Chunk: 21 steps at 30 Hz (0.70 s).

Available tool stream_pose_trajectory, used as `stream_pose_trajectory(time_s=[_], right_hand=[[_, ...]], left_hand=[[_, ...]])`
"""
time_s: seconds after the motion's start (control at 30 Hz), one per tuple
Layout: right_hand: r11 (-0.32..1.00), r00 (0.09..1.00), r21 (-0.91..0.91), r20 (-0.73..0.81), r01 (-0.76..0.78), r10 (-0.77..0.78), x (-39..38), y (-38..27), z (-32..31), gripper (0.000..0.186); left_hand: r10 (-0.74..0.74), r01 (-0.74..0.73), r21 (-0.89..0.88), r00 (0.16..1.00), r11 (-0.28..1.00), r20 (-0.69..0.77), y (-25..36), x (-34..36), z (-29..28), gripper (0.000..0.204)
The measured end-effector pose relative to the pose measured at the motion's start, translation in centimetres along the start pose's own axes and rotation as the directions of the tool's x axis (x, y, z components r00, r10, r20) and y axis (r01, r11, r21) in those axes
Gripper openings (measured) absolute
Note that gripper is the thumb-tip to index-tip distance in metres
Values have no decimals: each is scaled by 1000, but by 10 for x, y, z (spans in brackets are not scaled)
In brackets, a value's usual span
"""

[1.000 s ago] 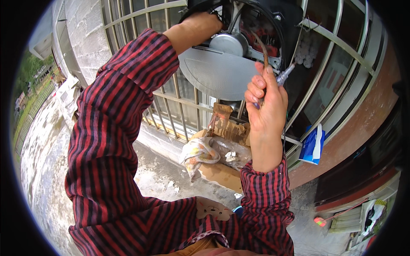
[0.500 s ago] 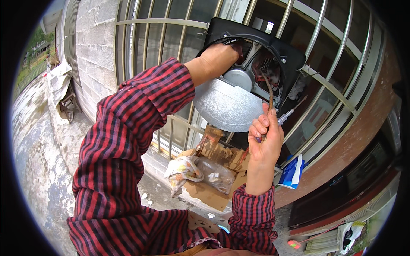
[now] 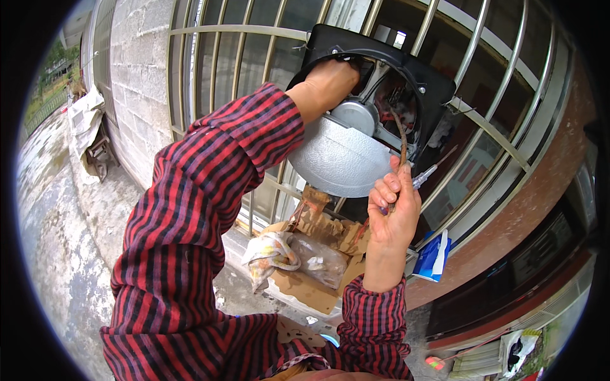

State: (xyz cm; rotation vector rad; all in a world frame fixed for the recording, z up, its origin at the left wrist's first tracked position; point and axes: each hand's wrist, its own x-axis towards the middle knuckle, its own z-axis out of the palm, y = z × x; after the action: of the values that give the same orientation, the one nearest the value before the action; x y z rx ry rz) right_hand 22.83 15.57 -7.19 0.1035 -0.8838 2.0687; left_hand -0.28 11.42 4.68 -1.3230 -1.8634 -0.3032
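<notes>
Fixed at the window bars is a fan unit with a black square housing point(image 3: 438, 76), a silver textured cover point(image 3: 340, 159) and a round grey motor point(image 3: 356, 117). My left hand point(image 3: 330, 84) reaches over the cover into the upper left of the housing; its fingertips are hidden inside. Below the right side of the unit, my right hand point(image 3: 395, 200) is closed around a thin brown stick point(image 3: 403, 136), whose upper end reaches into the opening. A screwdriver point(image 3: 424, 176) with a pale clear handle is in the same hand, its shaft pointing up right.
Metal window bars point(image 3: 239, 63) surround the unit. Under it lies an opened cardboard box point(image 3: 305, 289) with a clear plastic bag point(image 3: 321, 260) and a stained cloth point(image 3: 270, 254). A blue and white packet point(image 3: 433, 257) rests on the ledge at right. A block wall point(image 3: 143, 82) stands left.
My left hand and forearm have shifted slightly right and up at the housing. The right hand keeps the stick and screwdriver in nearly the same place.
</notes>
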Motion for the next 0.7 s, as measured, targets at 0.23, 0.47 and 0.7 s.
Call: stream_pose_trajectory(time_s=[0.23, 0.47, 0.7], right_hand=[[999, 999, -3, -4, 43, -43, 1, 0, -4, 27], [999, 999, -43, 30, 26, -25, 3, -4, -6, 25], [931, 999, -364, 38, 40, -28, 0, -8, -2, 29]], left_hand=[[50, -48, -152, 999, 987, 11, -23, 10, 36, 17], [-85, 88, -461, 996, 883, 27, -33, 11, 52, 15], [-42, 49, -385, 999, 921, 27, -29, 10, 41, 14]])
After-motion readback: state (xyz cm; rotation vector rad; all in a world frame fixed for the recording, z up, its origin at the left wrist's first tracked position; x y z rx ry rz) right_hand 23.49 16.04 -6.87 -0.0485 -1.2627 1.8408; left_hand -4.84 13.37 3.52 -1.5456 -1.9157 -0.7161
